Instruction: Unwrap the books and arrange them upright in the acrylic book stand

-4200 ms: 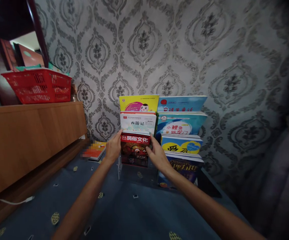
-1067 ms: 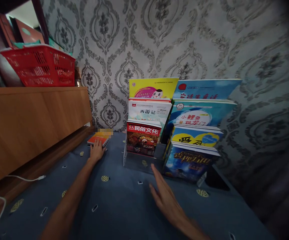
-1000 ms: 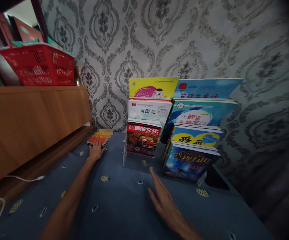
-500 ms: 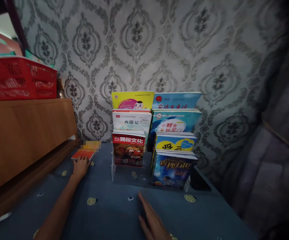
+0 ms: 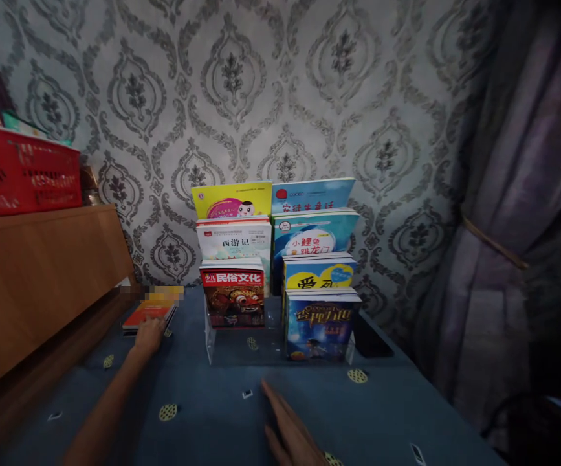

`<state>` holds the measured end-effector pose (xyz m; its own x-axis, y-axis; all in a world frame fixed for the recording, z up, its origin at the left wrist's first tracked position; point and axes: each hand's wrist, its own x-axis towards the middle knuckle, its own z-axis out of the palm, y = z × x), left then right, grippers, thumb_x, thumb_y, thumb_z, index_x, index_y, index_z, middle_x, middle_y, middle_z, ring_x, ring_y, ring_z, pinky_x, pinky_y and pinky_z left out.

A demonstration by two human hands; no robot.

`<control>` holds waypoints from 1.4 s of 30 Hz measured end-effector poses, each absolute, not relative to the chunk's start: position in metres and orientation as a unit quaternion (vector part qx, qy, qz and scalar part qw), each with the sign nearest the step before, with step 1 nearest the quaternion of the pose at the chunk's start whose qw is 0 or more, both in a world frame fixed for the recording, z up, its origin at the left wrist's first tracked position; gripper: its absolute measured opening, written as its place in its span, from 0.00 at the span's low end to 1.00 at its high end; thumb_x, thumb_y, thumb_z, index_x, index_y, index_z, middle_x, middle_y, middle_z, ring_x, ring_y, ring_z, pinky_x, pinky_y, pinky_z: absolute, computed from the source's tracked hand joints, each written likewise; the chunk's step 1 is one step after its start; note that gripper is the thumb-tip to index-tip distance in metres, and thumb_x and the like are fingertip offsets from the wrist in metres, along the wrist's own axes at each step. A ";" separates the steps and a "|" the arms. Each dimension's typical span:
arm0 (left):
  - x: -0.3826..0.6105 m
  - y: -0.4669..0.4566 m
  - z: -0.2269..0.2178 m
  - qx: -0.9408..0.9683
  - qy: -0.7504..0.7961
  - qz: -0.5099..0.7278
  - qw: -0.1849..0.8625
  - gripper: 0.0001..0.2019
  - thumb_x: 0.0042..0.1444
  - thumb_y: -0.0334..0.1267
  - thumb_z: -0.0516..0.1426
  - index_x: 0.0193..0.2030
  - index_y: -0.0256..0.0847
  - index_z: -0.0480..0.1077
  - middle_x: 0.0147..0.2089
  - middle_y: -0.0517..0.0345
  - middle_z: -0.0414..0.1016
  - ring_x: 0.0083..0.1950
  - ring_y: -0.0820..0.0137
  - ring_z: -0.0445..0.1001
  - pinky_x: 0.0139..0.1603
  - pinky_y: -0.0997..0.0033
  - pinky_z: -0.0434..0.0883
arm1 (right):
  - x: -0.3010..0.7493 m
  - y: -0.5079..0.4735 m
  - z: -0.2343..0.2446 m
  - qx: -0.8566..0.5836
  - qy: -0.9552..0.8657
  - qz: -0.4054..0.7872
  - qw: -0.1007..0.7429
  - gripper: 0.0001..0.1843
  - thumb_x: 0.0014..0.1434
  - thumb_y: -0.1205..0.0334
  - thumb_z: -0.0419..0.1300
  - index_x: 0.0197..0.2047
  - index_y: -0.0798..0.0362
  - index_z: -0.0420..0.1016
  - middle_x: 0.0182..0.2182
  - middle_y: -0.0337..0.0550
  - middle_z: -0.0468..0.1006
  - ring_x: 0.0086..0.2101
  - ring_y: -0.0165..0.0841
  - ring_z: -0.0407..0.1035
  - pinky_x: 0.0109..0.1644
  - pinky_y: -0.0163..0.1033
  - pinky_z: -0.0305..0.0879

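At the left, my left hand [image 5: 149, 332] lies over the near edge of a small pile of books, its fingers resting on an orange-and-yellow book [image 5: 137, 316] on top. Part of that cover is blurred out. My right hand [image 5: 290, 427] is low in the middle, fingers stretched out above the tablecloth, holding nothing. In front of it stands a clear stepped book rack [image 5: 270, 349]. Its left side bears a red folk-culture book [image 5: 234, 301], a white book [image 5: 234, 239] and a yellow one [image 5: 231, 197]. On its right side are a dark blue book [image 5: 319, 330] and several others behind.
A dark flat object [image 5: 373, 340] lies right of the rack. To the left stands a wooden cabinet [image 5: 47, 278] with a red plastic basket [image 5: 22, 171] on it. Patterned wallpaper [image 5: 280, 84] rises behind the blue tablecloth [image 5: 212, 414]. A tied curtain [image 5: 498, 272] hangs at the right.
The view has turned to the right, so the rack and basket sit further left and more curtain shows. My left hand remains on the book pile; my right hand stays low before the rack.
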<state>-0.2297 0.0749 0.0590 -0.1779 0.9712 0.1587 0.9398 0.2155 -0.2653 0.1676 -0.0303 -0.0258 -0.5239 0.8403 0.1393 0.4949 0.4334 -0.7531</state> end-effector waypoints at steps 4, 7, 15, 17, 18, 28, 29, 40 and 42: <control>-0.227 0.073 0.070 -0.639 -0.754 0.058 0.143 0.15 0.63 0.31 0.52 0.53 0.30 0.73 0.50 0.28 0.77 0.55 0.47 0.75 0.54 0.53 0.69 | 0.165 -0.025 -0.036 -0.406 -0.815 0.310 0.272 0.32 0.71 0.54 0.46 0.75 0.50 0.48 0.72 0.47 0.53 0.70 0.41 0.50 0.72 0.49 0.52; -0.234 0.060 0.073 -0.644 -0.751 0.063 0.133 0.18 0.62 0.30 0.51 0.56 0.28 0.71 0.53 0.25 0.75 0.58 0.46 0.73 0.58 0.48 0.66 | 0.162 -0.021 -0.046 -0.402 -0.821 0.282 0.292 0.32 0.71 0.55 0.46 0.75 0.51 0.48 0.72 0.50 0.55 0.69 0.41 0.52 0.72 0.52 0.53; -0.254 0.010 0.083 -0.649 -0.758 0.041 0.058 0.17 0.68 0.48 0.48 0.41 0.45 0.76 0.45 0.49 0.82 0.50 0.58 0.78 0.51 0.63 0.69 | 0.162 -0.021 -0.054 -0.376 -0.831 0.264 0.312 0.32 0.72 0.53 0.44 0.76 0.49 0.46 0.72 0.48 0.55 0.69 0.40 0.52 0.71 0.51 0.56; -0.260 0.012 0.084 -0.624 -0.780 0.017 0.052 0.20 0.69 0.50 0.45 0.46 0.46 0.75 0.49 0.49 0.80 0.52 0.59 0.77 0.49 0.64 0.70 | 0.162 -0.021 -0.053 -0.377 -0.834 0.257 0.311 0.32 0.72 0.52 0.44 0.75 0.50 0.46 0.72 0.49 0.55 0.69 0.40 0.52 0.71 0.51 0.56; -0.262 0.016 0.083 -0.607 -0.793 0.003 0.053 0.20 0.70 0.49 0.43 0.50 0.45 0.73 0.53 0.48 0.79 0.55 0.58 0.76 0.50 0.64 0.70 | 0.162 -0.021 -0.053 -0.380 -0.834 0.254 0.309 0.32 0.72 0.52 0.44 0.75 0.51 0.47 0.72 0.50 0.55 0.69 0.40 0.52 0.71 0.51 0.56; -0.259 0.029 0.039 -0.487 -0.868 -0.086 0.047 0.26 0.70 0.51 0.42 0.67 0.42 0.62 0.61 0.36 0.69 0.63 0.49 0.68 0.56 0.50 0.69 | 0.163 -0.019 -0.045 -0.372 -0.846 0.258 0.283 0.30 0.71 0.55 0.45 0.73 0.50 0.54 0.71 0.49 0.57 0.69 0.40 0.53 0.71 0.53 0.55; -0.258 0.026 0.039 -0.489 -0.866 -0.089 0.049 0.26 0.69 0.53 0.43 0.67 0.43 0.63 0.60 0.37 0.70 0.62 0.49 0.69 0.56 0.51 0.69 | 0.163 -0.019 -0.043 -0.372 -0.846 0.257 0.282 0.29 0.71 0.55 0.45 0.73 0.50 0.55 0.71 0.49 0.57 0.69 0.40 0.53 0.71 0.53 0.55; -0.218 -0.044 0.043 -0.512 -0.854 -0.077 0.044 0.27 0.67 0.57 0.48 0.63 0.41 0.67 0.52 0.40 0.73 0.49 0.56 0.77 0.49 0.63 0.71 | 0.157 -0.019 -0.041 -0.363 -0.842 0.251 0.310 0.27 0.70 0.57 0.47 0.69 0.49 0.62 0.69 0.51 0.61 0.67 0.43 0.58 0.70 0.56 0.58; -0.210 -0.065 0.041 -0.527 -0.847 -0.066 0.031 0.26 0.66 0.58 0.48 0.60 0.43 0.69 0.50 0.43 0.75 0.46 0.58 0.78 0.46 0.65 0.71 | 0.156 -0.019 -0.040 -0.363 -0.842 0.248 0.313 0.27 0.70 0.57 0.46 0.69 0.50 0.63 0.69 0.51 0.62 0.67 0.44 0.58 0.69 0.57 0.58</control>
<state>-0.2098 -0.0652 0.0414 -0.4427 0.8885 0.1210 0.8965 0.4359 0.0793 0.1561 -0.0195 -0.0402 -0.5394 0.7669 0.3477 0.4565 0.6134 -0.6445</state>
